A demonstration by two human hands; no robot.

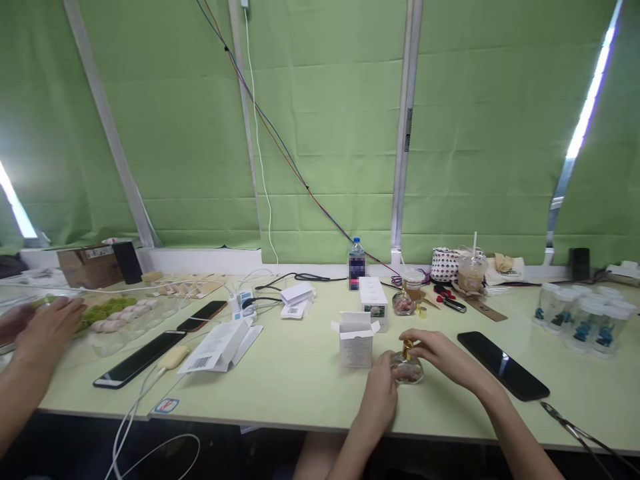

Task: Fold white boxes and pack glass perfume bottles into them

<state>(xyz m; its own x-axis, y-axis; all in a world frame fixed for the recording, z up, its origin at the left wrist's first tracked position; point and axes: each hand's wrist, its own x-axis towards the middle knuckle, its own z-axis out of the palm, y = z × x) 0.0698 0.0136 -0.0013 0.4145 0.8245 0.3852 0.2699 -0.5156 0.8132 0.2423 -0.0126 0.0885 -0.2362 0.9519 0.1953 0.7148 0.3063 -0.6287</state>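
Observation:
A small round glass bottle [409, 372] with pinkish contents stands on the table near the front edge. Its side is steadied by my left hand [381, 392], fingers closed against the glass. Above it, the fingertips of my right hand [436, 352] pinch the gold cap [407, 347] at the neck; whether the cap is loose or seated I cannot tell. Just left of the bottle is an open white box [356, 350] with its flaps up. Behind that box stands a closed white box [373, 300]. A similar glass bottle [403, 305] sits farther back.
A black phone [503, 365] and scissors-like metal tool [570, 427] lie at the right, near several clear jars [583, 320]. Drink cups [471, 272] and a water bottle [357, 265] stand behind. Leftward are flattened white boxes [220, 347], phones, cables and another person's hand [47, 333].

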